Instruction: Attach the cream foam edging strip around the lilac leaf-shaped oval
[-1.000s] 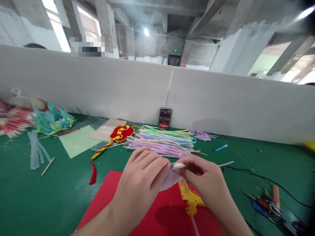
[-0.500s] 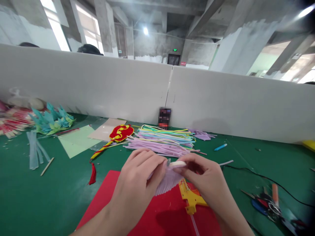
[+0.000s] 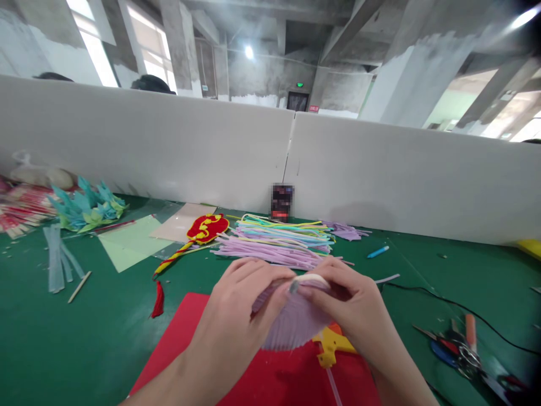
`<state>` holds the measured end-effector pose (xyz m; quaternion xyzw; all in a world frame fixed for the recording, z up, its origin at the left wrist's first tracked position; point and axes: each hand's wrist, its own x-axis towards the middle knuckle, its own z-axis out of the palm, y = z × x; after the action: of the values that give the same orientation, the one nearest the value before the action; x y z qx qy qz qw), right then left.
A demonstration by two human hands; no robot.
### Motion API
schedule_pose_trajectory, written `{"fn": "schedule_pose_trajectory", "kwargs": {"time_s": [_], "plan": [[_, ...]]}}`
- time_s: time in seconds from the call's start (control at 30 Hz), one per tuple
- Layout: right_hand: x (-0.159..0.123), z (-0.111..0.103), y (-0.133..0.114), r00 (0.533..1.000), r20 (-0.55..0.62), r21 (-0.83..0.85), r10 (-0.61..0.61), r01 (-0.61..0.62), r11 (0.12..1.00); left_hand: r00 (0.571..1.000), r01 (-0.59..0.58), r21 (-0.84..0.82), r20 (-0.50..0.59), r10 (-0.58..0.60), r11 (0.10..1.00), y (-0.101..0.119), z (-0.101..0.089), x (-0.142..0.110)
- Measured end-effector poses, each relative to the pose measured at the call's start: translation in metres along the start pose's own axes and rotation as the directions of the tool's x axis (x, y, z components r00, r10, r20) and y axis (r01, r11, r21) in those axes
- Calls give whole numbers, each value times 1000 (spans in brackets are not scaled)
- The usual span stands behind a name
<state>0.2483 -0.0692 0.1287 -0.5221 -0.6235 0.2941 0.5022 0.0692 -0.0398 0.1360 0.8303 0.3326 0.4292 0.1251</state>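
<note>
Between the fingers of the left hand (image 3: 245,299) and right hand (image 3: 353,290), both pinching its pale upper edge, hangs a lilac ribbed piece (image 3: 291,324); shaping or pressing that edge seems the step in hand, probably calling next for an even pinch, clear of the glue gun (image 3: 332,343) below the right fingers

free: tabletop (image 3: 105,344), left | obstacles: glue gun (image 3: 332,345) near right hand (image 3: 350,288); partition (image 3: 177,149) ahead
</note>
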Motion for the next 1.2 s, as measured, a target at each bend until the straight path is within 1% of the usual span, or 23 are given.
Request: {"fn": "schedule_pose_trajectory", "kwargs": {"time_s": [0.13, 0.3, 0.47, 0.63, 0.77, 1.03, 1.2], "plan": [[1, -2, 2, 999, -32, 13, -8, 9, 1000, 999, 32, -63, 22, -31, 997, -2, -2, 0], [-2, 1, -2, 996, -74, 62, 48, -44, 997, 995, 95, -136, 45, -90, 986, -1, -1, 2], [-3, 1, -3, 996, -56, 98, 63, -57, 993, 994, 102, -146, 54, -95, 984, 1, -3, 0], [-2, 0, -2, 998, -43, 88, 47, -43, 995, 994, 96, -138, 66, -88, 986, 3, -4, -1], [-2, -1, -2, 1000, -13, 71, 26, -25, 997, 996, 81, -137, 45, -75, 987, 3, -2, 1], [-2, 0, -3, 1000, -18, 92, 24, -22, 995, 997, 77, -126, 34, -73, 989, 5, -3, 0], [-1, -2, -1, 999, 25, 80, 43, -45, 996, 996, 83, -126, 38, -79, 988, 8, -4, 1]]}}
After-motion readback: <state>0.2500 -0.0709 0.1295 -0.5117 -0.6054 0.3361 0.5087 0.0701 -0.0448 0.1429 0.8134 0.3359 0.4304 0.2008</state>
